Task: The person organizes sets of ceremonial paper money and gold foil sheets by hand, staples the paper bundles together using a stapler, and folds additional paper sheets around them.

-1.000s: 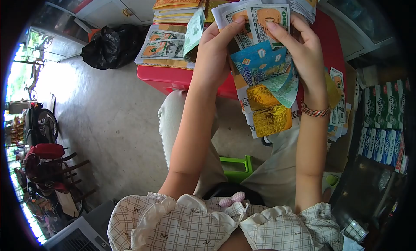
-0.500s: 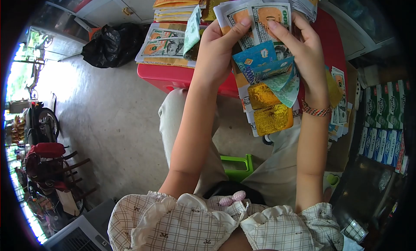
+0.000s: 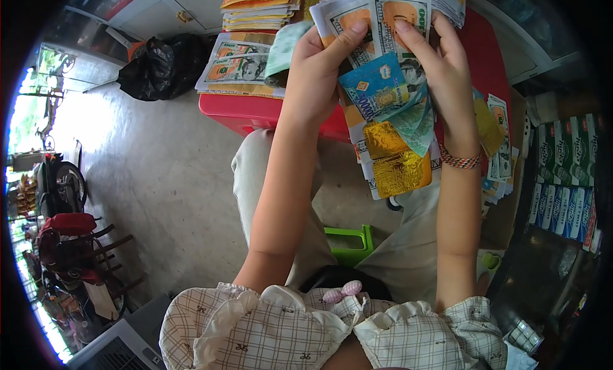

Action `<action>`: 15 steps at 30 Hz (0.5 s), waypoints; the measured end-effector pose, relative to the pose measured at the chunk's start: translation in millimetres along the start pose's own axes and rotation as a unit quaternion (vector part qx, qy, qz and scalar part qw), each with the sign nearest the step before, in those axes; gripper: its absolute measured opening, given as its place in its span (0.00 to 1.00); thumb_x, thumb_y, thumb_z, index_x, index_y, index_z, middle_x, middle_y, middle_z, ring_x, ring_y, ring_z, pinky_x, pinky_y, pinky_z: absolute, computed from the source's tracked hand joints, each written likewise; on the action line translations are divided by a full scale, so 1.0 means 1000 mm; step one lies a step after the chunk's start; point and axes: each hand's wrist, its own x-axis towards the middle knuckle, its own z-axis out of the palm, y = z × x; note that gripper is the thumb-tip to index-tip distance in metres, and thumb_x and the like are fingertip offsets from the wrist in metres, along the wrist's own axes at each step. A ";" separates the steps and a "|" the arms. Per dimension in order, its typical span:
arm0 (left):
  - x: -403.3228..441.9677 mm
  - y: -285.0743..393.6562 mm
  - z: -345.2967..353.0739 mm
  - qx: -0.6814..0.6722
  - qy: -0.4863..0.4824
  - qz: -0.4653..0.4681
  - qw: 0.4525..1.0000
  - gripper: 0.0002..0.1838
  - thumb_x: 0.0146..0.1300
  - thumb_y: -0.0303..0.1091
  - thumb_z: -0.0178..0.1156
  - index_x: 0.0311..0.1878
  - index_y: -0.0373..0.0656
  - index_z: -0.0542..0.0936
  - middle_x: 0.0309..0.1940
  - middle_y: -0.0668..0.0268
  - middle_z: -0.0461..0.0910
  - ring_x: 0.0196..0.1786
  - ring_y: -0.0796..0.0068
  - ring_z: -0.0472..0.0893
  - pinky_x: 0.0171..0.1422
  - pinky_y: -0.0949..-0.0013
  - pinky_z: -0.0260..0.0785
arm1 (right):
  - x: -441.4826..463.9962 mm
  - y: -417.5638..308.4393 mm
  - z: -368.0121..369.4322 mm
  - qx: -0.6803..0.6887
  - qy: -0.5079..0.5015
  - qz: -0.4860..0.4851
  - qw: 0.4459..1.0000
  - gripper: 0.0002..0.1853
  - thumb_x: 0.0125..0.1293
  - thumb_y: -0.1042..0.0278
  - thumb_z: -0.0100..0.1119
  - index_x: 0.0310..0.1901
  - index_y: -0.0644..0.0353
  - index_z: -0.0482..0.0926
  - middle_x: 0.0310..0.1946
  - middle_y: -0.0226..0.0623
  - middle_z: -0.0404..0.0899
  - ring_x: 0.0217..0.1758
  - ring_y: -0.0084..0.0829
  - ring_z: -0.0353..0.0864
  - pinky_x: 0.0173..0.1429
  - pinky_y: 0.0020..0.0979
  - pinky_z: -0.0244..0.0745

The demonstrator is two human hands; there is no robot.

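Note:
My left hand (image 3: 319, 66) grips the left side of a fanned bundle of banknote-like papers (image 3: 377, 28), its thumb on top. On the right side, my right hand (image 3: 444, 63) pinches the same bundle, thumb pressed on a note with an orange patch. Blue notes (image 3: 377, 85), green notes (image 3: 414, 124) and shiny gold sheets (image 3: 399, 169) hang from the lower part, above my lap. Beside my left hand a pale green note (image 3: 285, 50) curls over a stack of dollar-like papers (image 3: 239, 64) on the red table (image 3: 239, 113).
Yellow and white paper stacks (image 3: 258, 9) lie at the table's back. More papers (image 3: 501, 140) are right of my right wrist. A black plastic bag (image 3: 163, 66) is on the floor at left, a green stool (image 3: 348, 242) below me, and boxes (image 3: 565, 178) at right.
The upper blue note in the bundle has unfolded and shows more of its face. The bundle and both hands have shifted only slightly.

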 end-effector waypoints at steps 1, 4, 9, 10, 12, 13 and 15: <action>0.000 -0.001 0.000 -0.001 -0.002 -0.002 1.000 0.12 0.64 0.36 0.63 0.43 0.39 0.78 0.31 0.67 0.83 0.29 0.84 0.80 0.30 0.80 0.71 | 0.001 0.001 0.000 -0.007 0.001 -0.009 1.000 0.14 0.67 0.65 0.58 0.51 0.62 0.73 0.42 0.31 0.79 0.43 0.17 0.79 0.45 0.19 0.75; 0.000 -0.002 0.001 0.007 -0.003 0.022 1.000 0.12 0.64 0.37 0.63 0.44 0.39 0.79 0.31 0.67 0.83 0.29 0.84 0.80 0.29 0.80 0.70 | 0.001 0.004 -0.001 -0.017 -0.001 -0.022 1.000 0.13 0.67 0.65 0.58 0.49 0.62 0.74 0.42 0.31 0.79 0.43 0.17 0.79 0.45 0.19 0.75; -0.001 -0.001 0.000 0.013 -0.009 0.027 1.000 0.12 0.65 0.34 0.61 0.46 0.36 0.79 0.36 0.63 0.83 0.35 0.79 0.82 0.38 0.76 0.75 | 0.003 0.009 -0.002 -0.048 -0.009 -0.049 0.998 0.12 0.68 0.64 0.58 0.48 0.62 0.74 0.41 0.30 0.79 0.43 0.16 0.78 0.46 0.19 0.73; -0.001 -0.001 0.000 0.006 -0.013 0.028 1.000 0.12 0.65 0.33 0.60 0.47 0.35 0.78 0.38 0.61 0.83 0.38 0.76 0.83 0.42 0.74 0.77 | 0.003 0.010 -0.002 -0.059 -0.003 -0.058 0.997 0.13 0.68 0.64 0.58 0.48 0.62 0.74 0.41 0.30 0.79 0.43 0.16 0.78 0.47 0.20 0.73; -0.001 0.000 0.003 0.000 -0.013 0.028 1.000 0.11 0.66 0.33 0.60 0.46 0.36 0.79 0.36 0.63 0.83 0.37 0.79 0.82 0.40 0.76 0.76 | 0.002 0.010 0.000 -0.071 0.005 -0.065 0.995 0.13 0.68 0.64 0.58 0.48 0.61 0.74 0.41 0.30 0.79 0.43 0.16 0.77 0.47 0.20 0.73; -0.001 0.000 0.004 -0.007 -0.011 0.030 0.999 0.11 0.66 0.34 0.60 0.45 0.37 0.79 0.35 0.65 0.83 0.35 0.81 0.82 0.39 0.77 0.75 | 0.002 0.010 0.001 -0.082 0.010 -0.073 0.994 0.13 0.68 0.64 0.58 0.49 0.61 0.74 0.41 0.30 0.79 0.43 0.17 0.77 0.48 0.20 0.73; -0.001 0.000 0.003 -0.004 -0.019 0.030 0.999 0.12 0.66 0.33 0.60 0.48 0.35 0.78 0.38 0.63 0.82 0.38 0.78 0.82 0.41 0.76 0.76 | 0.001 0.010 0.001 -0.094 0.017 -0.079 0.992 0.13 0.68 0.64 0.58 0.49 0.61 0.74 0.41 0.30 0.79 0.43 0.17 0.77 0.48 0.21 0.72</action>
